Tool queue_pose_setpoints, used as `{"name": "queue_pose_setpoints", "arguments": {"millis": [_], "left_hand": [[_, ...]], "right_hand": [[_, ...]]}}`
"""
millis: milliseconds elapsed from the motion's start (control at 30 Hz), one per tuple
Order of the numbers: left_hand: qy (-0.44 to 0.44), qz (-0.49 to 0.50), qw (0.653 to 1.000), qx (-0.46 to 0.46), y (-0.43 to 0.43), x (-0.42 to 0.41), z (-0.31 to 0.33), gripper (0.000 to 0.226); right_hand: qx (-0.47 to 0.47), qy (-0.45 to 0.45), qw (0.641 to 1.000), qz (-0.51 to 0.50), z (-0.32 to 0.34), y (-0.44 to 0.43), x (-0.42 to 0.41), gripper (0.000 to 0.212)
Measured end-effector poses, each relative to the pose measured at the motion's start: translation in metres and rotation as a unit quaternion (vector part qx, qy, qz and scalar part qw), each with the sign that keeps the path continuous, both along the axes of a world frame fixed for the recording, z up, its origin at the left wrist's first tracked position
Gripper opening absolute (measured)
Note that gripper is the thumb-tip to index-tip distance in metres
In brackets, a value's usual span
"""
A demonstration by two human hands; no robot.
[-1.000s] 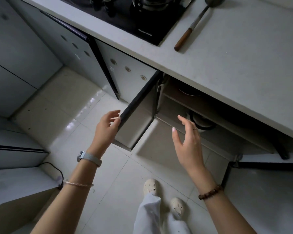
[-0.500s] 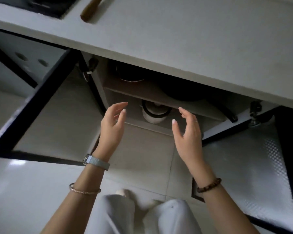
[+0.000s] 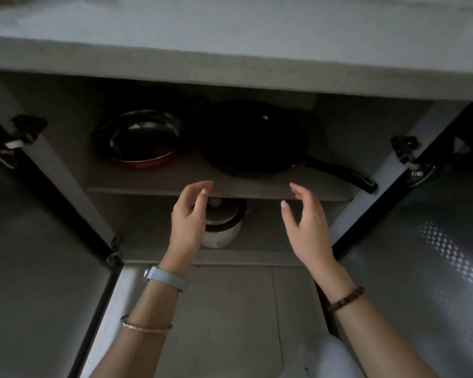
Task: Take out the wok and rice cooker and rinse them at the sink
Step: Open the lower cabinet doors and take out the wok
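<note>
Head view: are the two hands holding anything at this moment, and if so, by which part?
Nothing is held. The left hand and the right hand are open, in front of the wok and the rice cooker.

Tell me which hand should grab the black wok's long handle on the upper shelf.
Right. The long handle of the round black wok points toward the cupboard's right side, and the open right hand hovers nearer it. The left hand is in front of the white cylindrical rice cooker.
</note>
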State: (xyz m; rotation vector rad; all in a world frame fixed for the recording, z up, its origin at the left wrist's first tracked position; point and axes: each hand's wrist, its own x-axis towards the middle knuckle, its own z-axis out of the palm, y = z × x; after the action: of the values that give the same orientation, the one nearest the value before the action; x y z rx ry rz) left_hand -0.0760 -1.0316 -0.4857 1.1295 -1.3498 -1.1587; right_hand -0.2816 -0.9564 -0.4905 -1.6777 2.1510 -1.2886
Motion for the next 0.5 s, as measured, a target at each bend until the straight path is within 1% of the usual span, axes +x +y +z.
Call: {"name": "queue_pose_setpoints", "arguments": {"millis": [67,133,300,367,433,500], "left_hand": [[0.057,-0.011,0.998,0.028,-0.009,-0.012,-0.017,0.023],[0.087,-0.022,0.995,0.038,-0.016,-0.022,-0.032,0.024],[0.103,-0.039,0.993,0.047,-0.028,-0.043,-0.059,0.026],[0.109,-0.048,0.991,0.054,-0.029,-0.050,-0.064,0.028],[0.115,-0.056,0.990,0.054,-0.030,-0.058,-0.066,0.029],[0.114,-0.064,0.990,0.058,-0.031,-0.066,-0.065,0.029]], "right_hand": [[-0.009,0.014,1.000,-0.007,-0.019,-0.012,-0.014,0.042],[-0.007,0.023,1.000,-0.017,-0.033,-0.022,-0.028,0.042],[-0.040,0.061,0.997,-0.034,-0.050,-0.044,-0.064,0.042],[-0.049,0.099,0.992,-0.060,-0.049,-0.052,-0.084,0.043],[-0.027,0.147,0.984,-0.099,-0.044,-0.060,-0.106,0.047],[0.020,0.166,0.977,-0.130,-0.040,-0.068,-0.127,0.050]]}}
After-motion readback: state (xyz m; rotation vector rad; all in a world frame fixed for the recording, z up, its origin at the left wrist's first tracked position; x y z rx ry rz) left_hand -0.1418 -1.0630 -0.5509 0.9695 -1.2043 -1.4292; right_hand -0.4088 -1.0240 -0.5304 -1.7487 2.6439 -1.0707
